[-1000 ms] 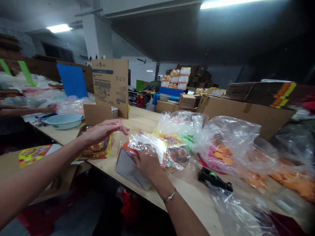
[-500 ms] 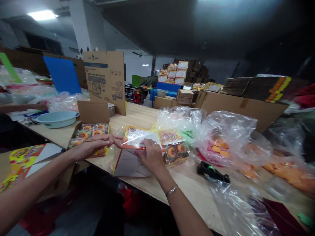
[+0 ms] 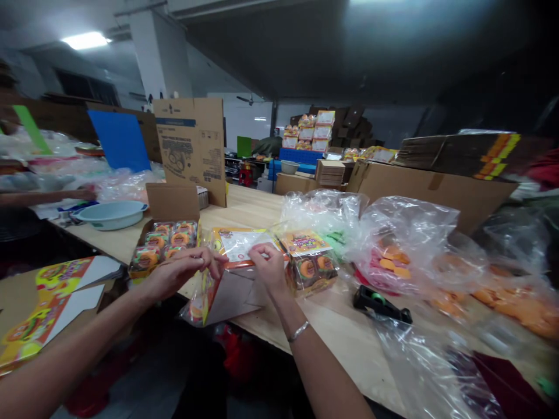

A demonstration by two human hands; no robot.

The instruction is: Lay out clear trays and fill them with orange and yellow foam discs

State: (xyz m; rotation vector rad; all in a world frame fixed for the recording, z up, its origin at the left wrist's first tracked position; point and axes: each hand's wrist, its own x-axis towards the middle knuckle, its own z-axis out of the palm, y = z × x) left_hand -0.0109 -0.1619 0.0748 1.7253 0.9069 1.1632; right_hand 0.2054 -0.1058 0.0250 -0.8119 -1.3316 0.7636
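A printed display box (image 3: 238, 291) in clear plastic wrap (image 3: 198, 302) lies at the table's front edge, its plain grey side toward me. My left hand (image 3: 190, 269) is at the box's left upper corner, fingers bent down and together on the wrap. Thumb and fingers of my right hand (image 3: 268, 265) pinch the wrap over the white panel on top. Just right of it stands a second wrapped box (image 3: 312, 262), with burger-like pieces showing through its front. An open carton (image 3: 170, 203) of several small packed burger-like items is behind my left hand.
A black tape dispenser (image 3: 382, 304) sits on the right, near clear bags (image 3: 402, 233) of orange pieces. Flat printed cards (image 3: 56, 302) lie at left. A light blue basin (image 3: 113, 215) and a standing cardboard panel (image 3: 192, 145) are farther back. Another person's arm (image 3: 43, 198) reaches in at far left.
My left hand has moved slightly down and right, its fingers now bent at the box corner. My right fingers have drawn together into a pinch. The wrapped box has tilted and shifted slightly.
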